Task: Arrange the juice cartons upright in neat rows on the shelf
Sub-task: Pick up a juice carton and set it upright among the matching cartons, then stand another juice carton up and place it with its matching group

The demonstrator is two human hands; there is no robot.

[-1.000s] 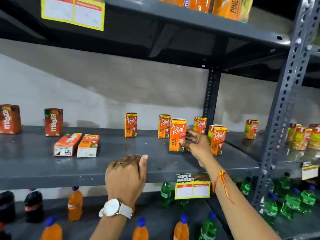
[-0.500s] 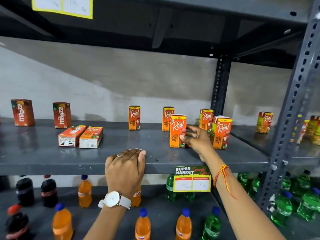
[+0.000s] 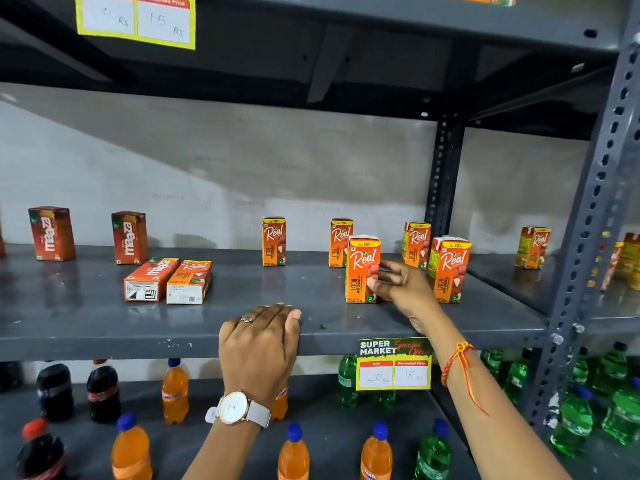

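Note:
An upright orange Real litchi carton [image 3: 360, 268] stands near the front of the grey shelf [image 3: 86, 317]. My right hand [image 3: 401, 289] grips its right side, thumb on the front face. A second carton [image 3: 450, 270] stands just right of that hand. Three more Real cartons [image 3: 273, 241] [image 3: 340, 241] [image 3: 415, 244] stand spaced along the back. Two red Maaza cartons [image 3: 52, 233] [image 3: 129, 237] stand at the back left. A Maaza carton [image 3: 150, 280] and a Real carton [image 3: 189, 281] lie flat side by side. My left hand [image 3: 259, 344] rests over the shelf's front edge, holding nothing.
A perforated steel post [image 3: 588, 244] bounds the shelf on the right, with more cartons [image 3: 532, 247] on the neighbouring shelf. A price tag [image 3: 394, 365] hangs from the front edge. Soft-drink bottles [image 3: 175, 389] fill the shelf below. Another shelf hangs overhead.
My right hand stays on the front Real carton, and my left hand stays on the shelf edge. The view has shifted slightly; no carton has clearly changed place.

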